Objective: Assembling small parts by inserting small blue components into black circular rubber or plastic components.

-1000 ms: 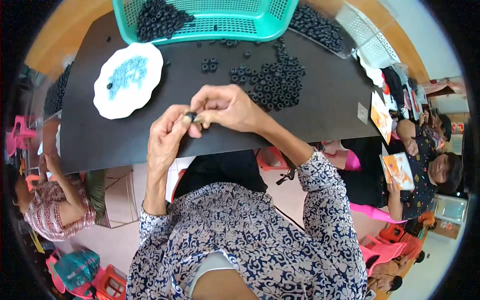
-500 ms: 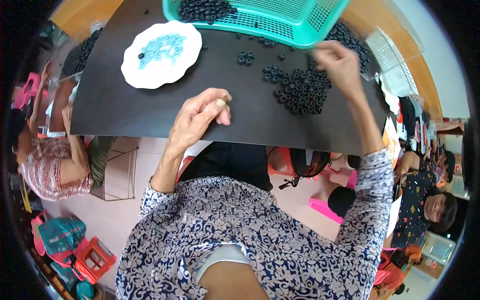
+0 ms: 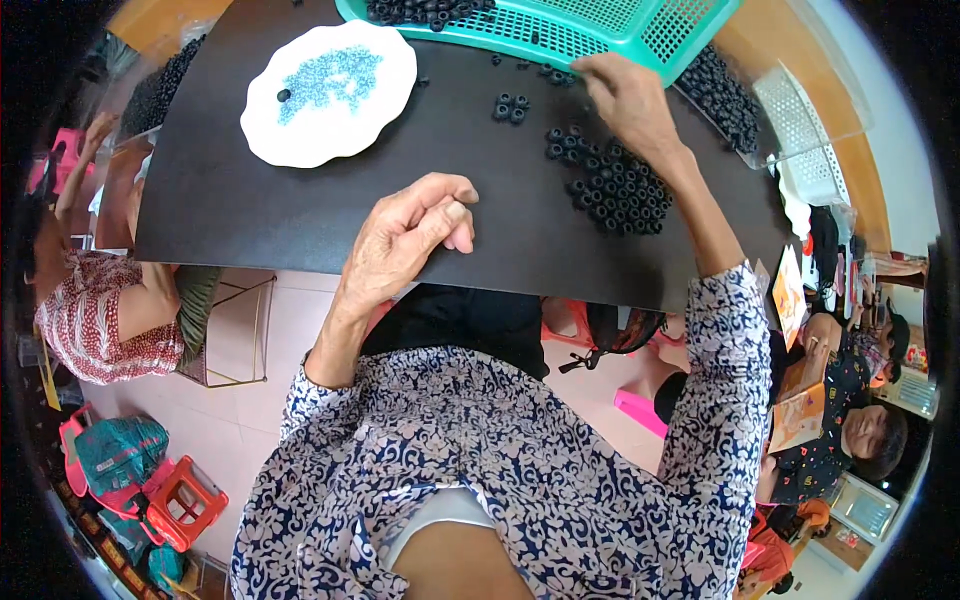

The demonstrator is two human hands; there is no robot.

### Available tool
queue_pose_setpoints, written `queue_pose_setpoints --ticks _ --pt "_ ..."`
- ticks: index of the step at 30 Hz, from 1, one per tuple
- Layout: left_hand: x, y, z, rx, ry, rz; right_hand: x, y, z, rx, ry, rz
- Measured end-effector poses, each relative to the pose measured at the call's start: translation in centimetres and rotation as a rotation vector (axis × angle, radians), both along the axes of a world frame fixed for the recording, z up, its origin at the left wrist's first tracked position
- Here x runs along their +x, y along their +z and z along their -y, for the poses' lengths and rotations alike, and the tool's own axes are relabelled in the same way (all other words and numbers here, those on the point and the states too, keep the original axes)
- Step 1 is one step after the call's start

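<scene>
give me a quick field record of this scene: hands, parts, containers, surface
left hand: loosely curled, resting near the black board's front edge; cannot tell whether it holds anything
right hand: stretched out to the far side, fingertips by the green basket
black rings: loose pile on the board, below the right hand
white plate: holds small blue pieces and one black ring
green basket: mesh, black rings inside
black board: dark work surface

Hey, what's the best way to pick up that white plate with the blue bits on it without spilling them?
Take the white plate by its wavy rim, at two opposite edges, coming in low from the sides with both hands and keeping it level. It lies flat on the black tabletop, and the small blue pieces sit loose in the middle. The near and left edges look free; the green basket crowds the far right.
</scene>
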State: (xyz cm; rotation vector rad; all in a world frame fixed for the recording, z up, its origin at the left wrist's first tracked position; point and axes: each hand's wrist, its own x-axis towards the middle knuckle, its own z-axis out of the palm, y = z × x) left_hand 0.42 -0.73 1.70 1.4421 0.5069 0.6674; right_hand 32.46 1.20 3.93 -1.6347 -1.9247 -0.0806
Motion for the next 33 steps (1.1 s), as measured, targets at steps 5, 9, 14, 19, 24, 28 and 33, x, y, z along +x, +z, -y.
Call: queue_pose_setpoints --ticks 5,9,14,19,24,28,33 --pt "0.0 0.0 0.0 -0.045 -0.001 0.005 -0.7 -1.5 -1.2 0.050 0.092 0.276" --pt "-0.3 -0.1 -0.1 -0.008 -0.003 0.002 -1.4 -0.9 -0.3 -0.064 0.100 -0.017" --pt "-0.1 0.4 -0.1 0.007 -0.006 -0.034 0.4 -0.1 0.9 -0.144 -0.164 -0.253" --pt "-0.3 0.5 0.1 -0.062 0.045 -0.041 -0.7 -0.9 2.5 0.074 -0.117 -0.198" --pt "-0.1 -0.2 0.0 0.024 0.009 0.018 4.2 -1.3 7.4 0.227 -0.330 -0.142" --pt "0.4 -0.2 0.2 -0.006 -0.004 0.021 12.4 -2.5 12.8 0.102 -0.736 0.053" --pt "0.5 0.3 -0.1 0.017 0.031 -0.018 14.9 -3.1 12.4 -0.001 -0.981 0.114"
